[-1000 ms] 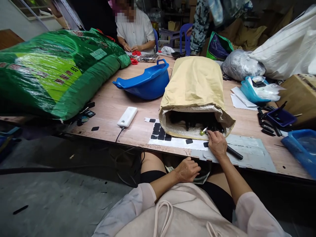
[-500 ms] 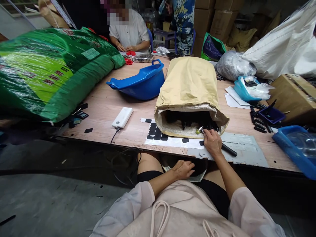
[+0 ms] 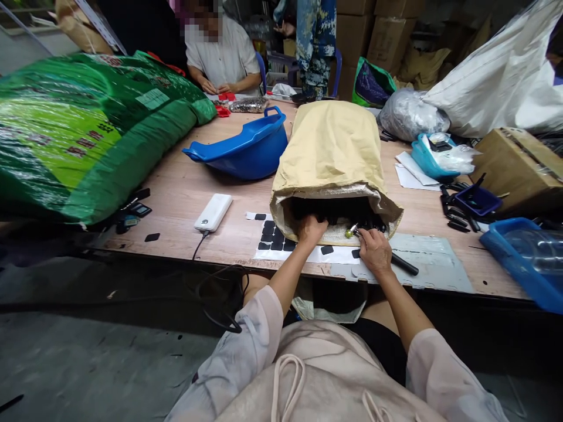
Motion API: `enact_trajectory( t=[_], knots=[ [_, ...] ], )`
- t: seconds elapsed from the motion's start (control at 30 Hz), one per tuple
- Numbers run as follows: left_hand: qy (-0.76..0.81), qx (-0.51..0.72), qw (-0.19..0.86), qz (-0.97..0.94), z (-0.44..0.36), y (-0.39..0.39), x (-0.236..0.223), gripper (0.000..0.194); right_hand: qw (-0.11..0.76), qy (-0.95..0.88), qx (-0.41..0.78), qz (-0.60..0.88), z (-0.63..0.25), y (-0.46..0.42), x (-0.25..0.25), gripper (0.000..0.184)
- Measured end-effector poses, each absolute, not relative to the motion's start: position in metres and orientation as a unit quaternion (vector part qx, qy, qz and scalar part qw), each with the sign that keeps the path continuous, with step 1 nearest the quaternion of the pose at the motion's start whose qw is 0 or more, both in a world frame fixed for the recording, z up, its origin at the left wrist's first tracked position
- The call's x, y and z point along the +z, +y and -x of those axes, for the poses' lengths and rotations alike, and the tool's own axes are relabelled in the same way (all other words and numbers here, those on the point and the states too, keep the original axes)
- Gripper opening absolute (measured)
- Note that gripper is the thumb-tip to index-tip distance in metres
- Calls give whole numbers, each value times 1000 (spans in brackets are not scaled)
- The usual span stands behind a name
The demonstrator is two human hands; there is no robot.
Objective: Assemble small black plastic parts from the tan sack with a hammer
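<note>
A yellow woven sack (image 3: pixel 332 140) lies on the table with its mouth facing me, and dark black pieces (image 3: pixel 336 212) show inside. My left hand (image 3: pixel 311 228) reaches into the left side of the mouth; its fingertips are lost in the dark. My right hand (image 3: pixel 375 249) is closed around a hammer with a black handle (image 3: pixel 405 264) and a small metal and yellow-green head (image 3: pixel 352 231), at the right front of the mouth. Below the sack, a white strip sheet (image 3: pixel 336 254) carries black rounded square stickers (image 3: pixel 272 233).
Left of the sack are a blue basin (image 3: pixel 246 152), a white power bank (image 3: pixel 213 213) with a cable, and a large green sack (image 3: pixel 132 152). A grey board (image 3: pixel 433 261), blue tray (image 3: pixel 528 252) and cardboard box (image 3: pixel 519 170) are at right. A person (image 3: pixel 224 58) sits across the table.
My left hand has risen from my lap and gone into the sack's mouth. My right hand stays on the hammer. The view has shifted slightly.
</note>
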State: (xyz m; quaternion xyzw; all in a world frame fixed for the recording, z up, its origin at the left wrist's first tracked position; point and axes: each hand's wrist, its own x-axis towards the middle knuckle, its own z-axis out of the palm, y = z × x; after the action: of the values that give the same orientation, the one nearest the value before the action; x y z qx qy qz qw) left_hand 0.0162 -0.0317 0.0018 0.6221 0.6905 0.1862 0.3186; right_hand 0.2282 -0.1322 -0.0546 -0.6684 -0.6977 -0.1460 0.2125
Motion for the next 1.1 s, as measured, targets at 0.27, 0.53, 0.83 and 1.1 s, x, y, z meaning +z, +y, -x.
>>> enact_trajectory(
  t=[0.27,0.53,0.83,1.1],
  knots=[
    [630,260,268,-681,11,-57,-5,14,218,-695,-156,667,-227,-132,-55,31],
    [410,239,274,-836,16,-55,-31,16,224,-693,-150,669,-228,-133,-56,30],
    [397,252,290,-834,15,-47,-45,17,219,-697,-110,673,-227,-135,-44,33],
    [391,249,316,-828,15,-47,-41,20,329,-682,16,653,-194,-152,-18,36]
  ],
)
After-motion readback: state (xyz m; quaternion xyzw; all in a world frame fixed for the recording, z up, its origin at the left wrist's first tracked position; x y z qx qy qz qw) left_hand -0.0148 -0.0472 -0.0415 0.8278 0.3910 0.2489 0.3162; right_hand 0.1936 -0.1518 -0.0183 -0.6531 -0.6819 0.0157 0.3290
